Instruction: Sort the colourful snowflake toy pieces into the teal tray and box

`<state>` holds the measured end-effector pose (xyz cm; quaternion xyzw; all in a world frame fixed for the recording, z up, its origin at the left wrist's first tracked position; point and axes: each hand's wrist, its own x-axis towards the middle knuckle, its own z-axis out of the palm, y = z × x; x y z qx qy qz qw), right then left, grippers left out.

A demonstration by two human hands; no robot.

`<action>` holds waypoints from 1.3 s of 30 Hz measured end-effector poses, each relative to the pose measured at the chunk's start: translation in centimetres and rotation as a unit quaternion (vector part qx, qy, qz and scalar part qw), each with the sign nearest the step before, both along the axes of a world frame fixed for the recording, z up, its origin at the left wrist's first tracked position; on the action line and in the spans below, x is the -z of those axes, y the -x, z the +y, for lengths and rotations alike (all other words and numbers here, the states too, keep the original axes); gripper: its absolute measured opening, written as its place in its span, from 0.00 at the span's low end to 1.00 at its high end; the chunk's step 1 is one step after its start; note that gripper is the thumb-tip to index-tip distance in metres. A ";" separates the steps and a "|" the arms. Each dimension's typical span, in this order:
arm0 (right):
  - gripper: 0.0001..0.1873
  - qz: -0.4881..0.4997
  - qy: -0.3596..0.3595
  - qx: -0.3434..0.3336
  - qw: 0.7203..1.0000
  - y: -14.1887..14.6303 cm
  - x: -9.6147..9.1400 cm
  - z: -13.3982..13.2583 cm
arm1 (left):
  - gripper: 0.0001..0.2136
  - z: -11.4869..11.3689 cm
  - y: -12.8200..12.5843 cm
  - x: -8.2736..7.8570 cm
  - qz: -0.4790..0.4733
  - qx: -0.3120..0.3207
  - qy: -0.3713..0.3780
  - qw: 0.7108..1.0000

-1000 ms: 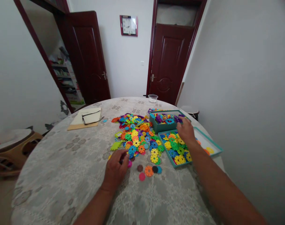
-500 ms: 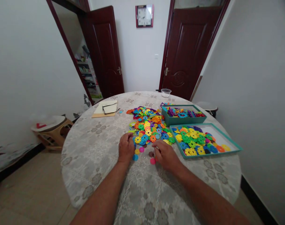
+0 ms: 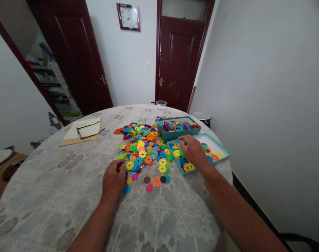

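Right hand [image 3: 193, 151] has moved over onto the tray [image 3: 224, 151].

Multicoloured discs [image 3: 142, 148], teal boxes [image 3: 178, 133], grey floral tablecloth [image 3: 56, 182], dark red doors [image 3: 176, 59].

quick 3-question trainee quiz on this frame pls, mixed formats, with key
1. True or false: the right hand is over the shallow teal tray.
2. Which stands farthest from the person? A) clear cup B) glasses C) deep teal box
3. Fill in: the left hand rests on the table at the near edge of the pile of coloured ____.
Key: 1 true; 2 A; 3 discs.
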<state>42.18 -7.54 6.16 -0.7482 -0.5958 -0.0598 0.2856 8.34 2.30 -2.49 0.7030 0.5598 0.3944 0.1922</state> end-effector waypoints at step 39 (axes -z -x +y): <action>0.12 -0.006 0.024 -0.063 0.998 -1.0 -0.6 4.7 | 0.12 -0.8 -0.5 0.1 -0.010 0.034 -0.047 0.998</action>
